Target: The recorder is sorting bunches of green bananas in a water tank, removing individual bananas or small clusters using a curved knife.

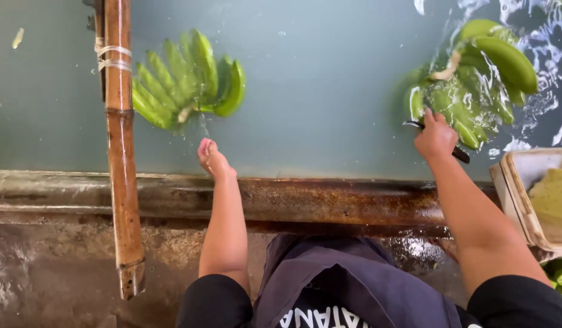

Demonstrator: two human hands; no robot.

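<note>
- The knife (460,153) looked like the main hazard: its dark blade lay just beside the wet banana cluster (475,85) floating at the right of the wash tank (329,91), and a slip on slick peel could have nicked fruit or fingers.
- The right hand (436,136) was clenched round the knife handle, knuckles up, forearm stretched out over the tank's rusty rim (329,200) towards that cluster.
- The left hand (213,159) was loose and holding nothing, fingers drawn together and pointing at the second green banana hand (186,82), which floated just beyond it, apart from it, beside the bamboo pole (121,152).
- That free bunch could have drifted out of reach, I judged, as the water was churned.
- A tray (515,194) with a yellow sponge (554,197) sat on the rim at the right.
</note>
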